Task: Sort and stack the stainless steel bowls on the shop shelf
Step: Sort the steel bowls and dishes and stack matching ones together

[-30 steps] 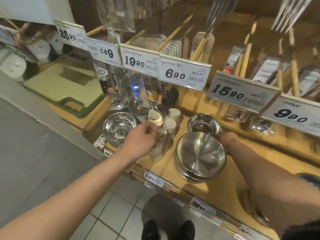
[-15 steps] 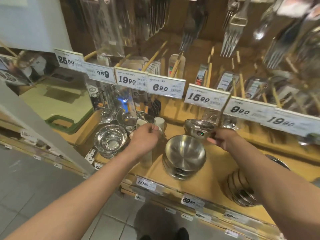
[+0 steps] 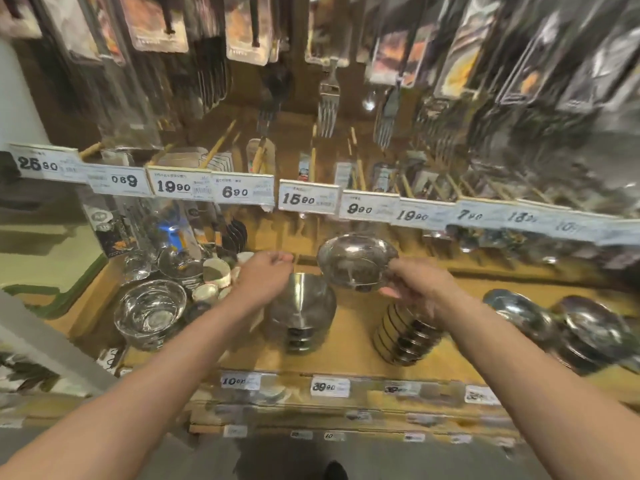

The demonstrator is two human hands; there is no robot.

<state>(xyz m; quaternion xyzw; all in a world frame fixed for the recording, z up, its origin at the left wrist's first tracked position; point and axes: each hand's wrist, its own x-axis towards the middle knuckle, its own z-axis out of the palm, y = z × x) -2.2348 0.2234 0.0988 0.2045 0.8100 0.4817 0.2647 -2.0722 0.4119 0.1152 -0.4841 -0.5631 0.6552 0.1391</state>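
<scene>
My right hand pinches the rim of a small steel bowl and holds it tilted in the air above the wooden shelf. Below it and to the left stands a stack of larger steel bowls. My left hand hovers over that stack's left rim with fingers loosely curled and nothing in it. Right of the stack, partly behind my right wrist, stands a pile of ribbed steel bowls. More steel bowls lie at the far right. The picture is blurred.
A glass bowl and small white cups stand at the shelf's left. A row of price tags runs above, with packaged forks hanging over it. Price labels line the shelf's front edge.
My right hand has lifted the small bowl off the shelf and tilted it. My left hand has come off the white cups and moved right, over the large stack. The view has tipped upward.
</scene>
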